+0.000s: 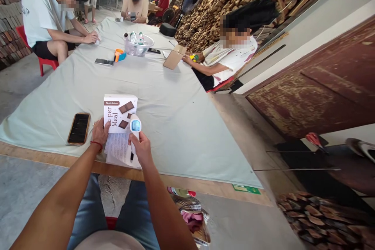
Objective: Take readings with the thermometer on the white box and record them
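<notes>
My right hand is wrapped round the handle of a white infrared thermometer. Its small screen glows blue and faces me. The thermometer's head is in front of the lower right part of a white box printed "NutriMotion" with brown chocolate squares. At the box's lower left edge, my left hand grips it with the thumb towards the front. Printed sheets of paper lie below the box, partly under my hands. Left of my left hand, a smartphone in an orange-brown case lies dark on the cloth.
A pale green cloth covers the long table. Farther off are another phone, an orange-and-blue device, a clear basket with bottles and a cardboard box. Several people sit around the table. A checked bag stands below the edge.
</notes>
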`<state>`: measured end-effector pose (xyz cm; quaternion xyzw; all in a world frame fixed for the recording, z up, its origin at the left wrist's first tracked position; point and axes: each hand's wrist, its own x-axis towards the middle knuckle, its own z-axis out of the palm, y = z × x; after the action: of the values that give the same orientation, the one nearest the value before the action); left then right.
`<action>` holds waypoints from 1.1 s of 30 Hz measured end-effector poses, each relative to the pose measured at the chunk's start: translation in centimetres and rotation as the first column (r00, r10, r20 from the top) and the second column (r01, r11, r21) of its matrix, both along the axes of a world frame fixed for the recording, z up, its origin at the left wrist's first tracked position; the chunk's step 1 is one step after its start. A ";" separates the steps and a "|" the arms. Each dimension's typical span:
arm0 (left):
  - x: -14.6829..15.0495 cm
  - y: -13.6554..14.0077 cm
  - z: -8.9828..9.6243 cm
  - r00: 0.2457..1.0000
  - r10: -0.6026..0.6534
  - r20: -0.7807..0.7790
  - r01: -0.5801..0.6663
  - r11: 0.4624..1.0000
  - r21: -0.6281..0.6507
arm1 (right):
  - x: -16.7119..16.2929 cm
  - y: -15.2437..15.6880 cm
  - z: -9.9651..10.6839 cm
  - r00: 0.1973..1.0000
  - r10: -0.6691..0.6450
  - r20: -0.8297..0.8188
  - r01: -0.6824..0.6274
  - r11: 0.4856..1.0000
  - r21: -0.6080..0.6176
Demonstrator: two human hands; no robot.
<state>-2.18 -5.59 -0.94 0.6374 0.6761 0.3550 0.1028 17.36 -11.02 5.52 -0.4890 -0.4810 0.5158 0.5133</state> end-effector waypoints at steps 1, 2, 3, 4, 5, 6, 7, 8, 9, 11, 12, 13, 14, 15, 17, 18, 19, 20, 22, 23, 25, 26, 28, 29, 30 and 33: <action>0.0 0.0 0.1 1.000 0.000 0.007 0.000 1.000 0.004 | 0.8 -0.6 -0.2 0.999 -0.039 0.034 0.039 0.999 -0.005; 0.0 0.0 0.1 1.000 0.002 0.015 -0.002 1.000 0.010 | 1.6 -1.2 -0.4 0.995 -0.080 0.067 0.081 0.997 -0.013; 0.0 0.1 0.1 1.000 0.003 0.022 -0.003 1.000 0.016 | 2.5 -1.8 -0.6 0.988 -0.118 0.096 0.121 0.992 -0.021; 0.0 0.2 0.1 1.000 0.004 0.026 -0.005 1.000 0.024 | 3.3 -2.4 -0.8 0.981 -0.151 0.119 0.156 0.987 -0.028; 0.0 0.3 0.1 1.000 0.009 0.029 -0.010 0.999 0.033 | 4.1 -3.0 -0.9 0.974 -0.180 0.136 0.186 0.982 -0.032; -0.1 0.4 0.1 1.000 0.011 0.028 -0.012 0.999 0.043 | 4.8 -3.6 -1.1 0.969 -0.200 0.147 0.207 0.978 -0.035; -0.2 0.6 0.0 1.000 0.014 0.027 -0.015 0.998 0.054 | 5.5 -4.1 -1.2 0.964 -0.215 0.155 0.223 0.974 -0.037; -0.2 0.8 -0.1 1.000 0.015 0.027 -0.016 0.998 0.066 | 6.0 -4.6 -1.4 0.961 -0.227 0.160 0.236 0.971 -0.038; -0.3 0.9 -0.1 1.000 0.010 0.027 -0.012 0.997 0.077 | 6.5 -5.1 -1.5 0.958 -0.235 0.164 0.245 0.969 -0.040; -0.4 1.2 -0.1 1.000 0.005 0.026 -0.007 0.996 0.092 | 7.2 -5.8 -1.6 0.955 -0.244 0.169 0.255 0.966 -0.045; -0.5 1.3 -0.1 1.000 0.002 0.024 -0.004 0.996 0.094 | 7.5 -6.1 -1.6 0.954 -0.247 0.170 0.259 0.965 -0.049; -0.6 1.4 -0.1 1.000 0.002 0.022 -0.004 0.996 0.094 | 7.6 -6.3 -1.5 0.953 -0.249 0.170 0.261 0.964 -0.054; -0.6 1.5 -0.1 1.000 0.002 0.021 -0.004 0.996 0.091 | 7.8 -6.5 -1.4 0.954 -0.250 0.169 0.262 0.963 -0.058; -0.6 1.5 0.0 1.000 0.000 0.020 -0.002 0.996 0.087 | 7.9 -6.6 -1.3 0.954 -0.249 0.168 0.262 0.963 -0.060; -0.7 1.5 0.1 1.000 -0.007 0.022 0.005 0.997 0.080 | 8.0 -6.8 -1.1 0.955 -0.245 0.165 0.258 0.964 -0.058; -0.7 1.5 0.2 1.000 -0.010 0.024 0.008 0.997 0.076 | 8.1 -6.9 -1.0 0.956 -0.244 0.163 0.255 0.965 -0.055; -0.7 1.5 0.2 1.000 -0.014 0.027 0.012 0.997 0.073 | 8.2 -7.0 -1.0 0.956 -0.244 0.160 0.255 0.966 -0.052; -0.8 1.5 0.3 0.999 -0.019 0.031 0.017 0.997 0.070 | 8.2 -7.0 -1.1 0.956 -0.246 0.159 0.256 0.965 -0.048; -0.9 1.4 0.5 0.999 -0.032 0.043 0.029 0.998 0.060 | 8.4 -6.9 -1.4 0.956 -0.247 0.159 0.257 0.966 -0.043; -0.9 1.4 0.6 0.998 -0.045 0.053 0.043 0.998 0.055 | 8.5 -6.8 -1.6 0.955 -0.246 0.166 0.256 0.966 -0.039; -1.0 1.2 0.9 0.993 -0.083 0.081 0.079 0.996 0.049 | 8.8 -6.3 -2.2 0.946 -0.250 0.206 0.260 0.965 -0.027; -1.0 1.1 1.1 0.990 -0.103 0.100 0.099 0.994 0.049 | 8.9 -5.8 -2.6 0.935 -0.253 0.249 0.265 0.964 -0.015; -1.0 0.7 1.4 0.982 -0.132 0.133 0.127 0.991 0.050 | 9.2 -4.6 -3.4 0.876 -0.262 0.404 0.280 0.960 0.014; -0.9 0.4 1.5 0.979 -0.142 0.145 0.136 0.989 0.049 | 9.3 -3.9 -3.8 0.823 -0.257 0.507 0.283 0.959 0.027; -0.9 0.1 1.7 0.977 -0.150 0.153 0.144 0.988 0.048 | 9.4 -3.2 -4.2 0.753 -0.243 0.611 0.281 0.959 0.035; -0.7 -0.8 1.9 0.973 -0.179 0.149 0.175 0.984 0.038 | 9.5 -1.2 -5.2 0.535 -0.174 0.827 0.230 0.972 0.056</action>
<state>-2.87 -6.37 0.95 0.6677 0.6023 0.4001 0.1772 26.84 -12.18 0.32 -0.7404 -0.5896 0.1781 0.2691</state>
